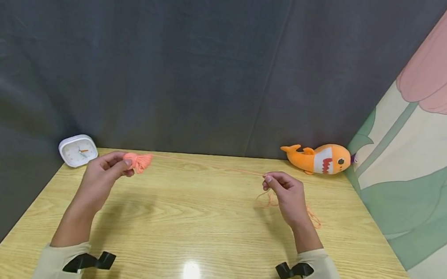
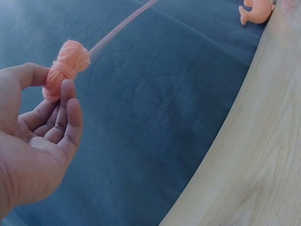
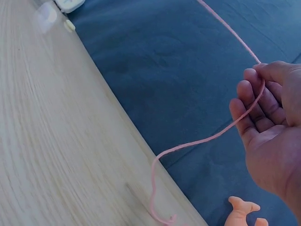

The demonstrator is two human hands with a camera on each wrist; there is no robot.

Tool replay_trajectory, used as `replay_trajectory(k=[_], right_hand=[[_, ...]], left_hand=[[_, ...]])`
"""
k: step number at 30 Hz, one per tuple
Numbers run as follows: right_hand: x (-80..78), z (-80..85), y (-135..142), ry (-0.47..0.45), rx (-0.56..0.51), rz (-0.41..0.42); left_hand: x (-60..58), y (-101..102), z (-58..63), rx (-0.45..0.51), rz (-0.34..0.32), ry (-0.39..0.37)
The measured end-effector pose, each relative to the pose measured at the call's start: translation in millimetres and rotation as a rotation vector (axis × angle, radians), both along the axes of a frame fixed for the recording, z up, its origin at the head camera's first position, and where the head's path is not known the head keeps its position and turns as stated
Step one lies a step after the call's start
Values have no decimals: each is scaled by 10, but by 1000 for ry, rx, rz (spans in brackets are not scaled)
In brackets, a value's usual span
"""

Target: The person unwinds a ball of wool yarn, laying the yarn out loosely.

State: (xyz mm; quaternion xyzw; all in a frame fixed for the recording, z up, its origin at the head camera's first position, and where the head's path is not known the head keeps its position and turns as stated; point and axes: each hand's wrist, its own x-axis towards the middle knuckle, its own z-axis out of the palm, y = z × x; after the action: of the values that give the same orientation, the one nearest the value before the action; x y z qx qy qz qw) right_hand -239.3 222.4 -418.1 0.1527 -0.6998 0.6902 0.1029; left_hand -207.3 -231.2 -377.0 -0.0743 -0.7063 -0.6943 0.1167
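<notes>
A small coral-pink bundle of yarn (image 1: 140, 162), wrapped round its middle, is pinched between the thumb and fingers of my left hand (image 1: 102, 175). In the left wrist view the yarn bundle (image 2: 70, 63) sits at the fingertips, with a strand leaving its upper end. That strand (image 1: 209, 164) runs taut across to my right hand (image 1: 288, 196), which pinches it between thumb and forefinger. Past the right fingers, the loose yarn tail (image 3: 188, 143) hangs slack. Some of the loose yarn (image 1: 314, 218) lies on the table, partly hidden behind the right wrist. Both hands are raised above the table.
On the wooden table (image 1: 200, 226), a white clock (image 1: 78, 150) stands at the back left corner. An orange plush shark (image 1: 319, 159) lies at the back right. A dark curtain (image 1: 198, 66) hangs behind, and a flower-patterned wall (image 1: 424, 174) borders the right side.
</notes>
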Motion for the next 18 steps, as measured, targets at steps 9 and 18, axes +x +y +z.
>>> replay_trajectory(k=[9, 18], right_hand=[[3, 69, 96, 12, -76, -45], [20, 176, 205, 42, -183, -92]], left_hand=[[-10, -24, -2, 55, 2, -1], [1, -34, -3, 15, 17, -20]])
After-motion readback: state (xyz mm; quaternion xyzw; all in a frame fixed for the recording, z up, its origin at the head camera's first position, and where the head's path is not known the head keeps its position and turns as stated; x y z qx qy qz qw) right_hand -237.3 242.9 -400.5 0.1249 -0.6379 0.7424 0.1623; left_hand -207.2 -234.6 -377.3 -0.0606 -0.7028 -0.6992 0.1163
